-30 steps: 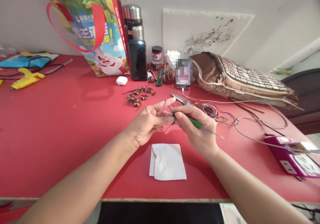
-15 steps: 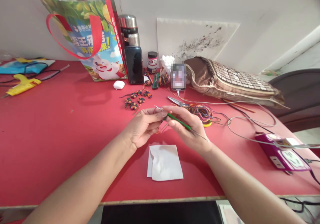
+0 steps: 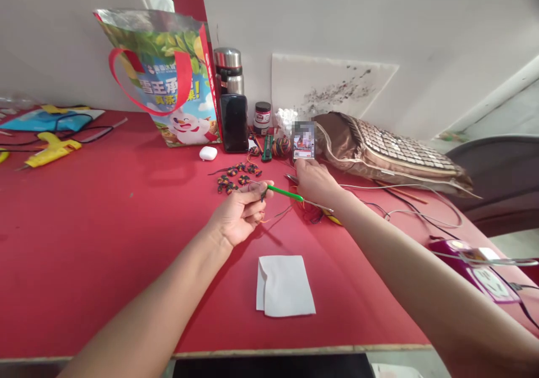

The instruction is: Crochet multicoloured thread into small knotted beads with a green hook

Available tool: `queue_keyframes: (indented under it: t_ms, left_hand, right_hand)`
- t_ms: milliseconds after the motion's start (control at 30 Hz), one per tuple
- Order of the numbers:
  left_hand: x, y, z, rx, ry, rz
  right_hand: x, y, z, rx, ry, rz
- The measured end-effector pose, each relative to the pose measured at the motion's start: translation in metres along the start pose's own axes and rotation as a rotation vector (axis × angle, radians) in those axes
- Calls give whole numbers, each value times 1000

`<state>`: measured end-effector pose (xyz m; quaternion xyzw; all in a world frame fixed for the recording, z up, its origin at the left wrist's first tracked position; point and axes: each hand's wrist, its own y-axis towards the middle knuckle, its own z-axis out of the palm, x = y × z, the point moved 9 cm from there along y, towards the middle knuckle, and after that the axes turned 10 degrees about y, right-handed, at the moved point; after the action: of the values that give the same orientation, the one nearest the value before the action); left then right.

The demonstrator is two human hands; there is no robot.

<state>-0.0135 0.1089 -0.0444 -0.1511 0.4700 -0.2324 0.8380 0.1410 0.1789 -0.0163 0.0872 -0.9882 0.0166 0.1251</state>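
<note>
My left hand (image 3: 246,212) is closed in a pinch on a crochet hook with a green handle (image 3: 286,192). The hook's shaft sticks out to the right, and dark yarn (image 3: 263,194) is bunched at the fingertips. A loose strand (image 3: 278,215) trails below. My right hand (image 3: 315,181) reaches forward to the lower edge of a lit smartphone (image 3: 304,142) that leans upright. Its fingers are mostly hidden by the back of the hand. Scissors (image 3: 291,179) and multicoloured yarn (image 3: 310,214) lie partly hidden under my right wrist.
Small dark-orange knitted pieces (image 3: 229,184) lie beyond my left hand. Nearer me is a folded white cloth (image 3: 286,288). A dark phone (image 3: 234,124), a shopping bag (image 3: 181,86), an earphone case (image 3: 208,153) and a brown bag (image 3: 387,147) stand behind. A charging cable (image 3: 404,184) crosses the right side.
My right hand has let go of the crochet hook and moved forward to the smartphone. My left hand keeps the hook and yarn. The view has tilted up slightly.
</note>
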Motion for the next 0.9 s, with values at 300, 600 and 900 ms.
queue_keyframes:
  t_ms: [300, 600, 900]
  left_hand:
    - [-1, -2, 0, 50, 15, 12]
    - [11, -5, 12, 140, 90, 25]
    - [8, -19, 31, 256, 309, 225]
  right_hand:
    - [7, 6, -17, -200, 118, -164]
    - [45, -106, -38, -260, 830, -549]
    - [21, -129, -41, -571, 1126, -501]
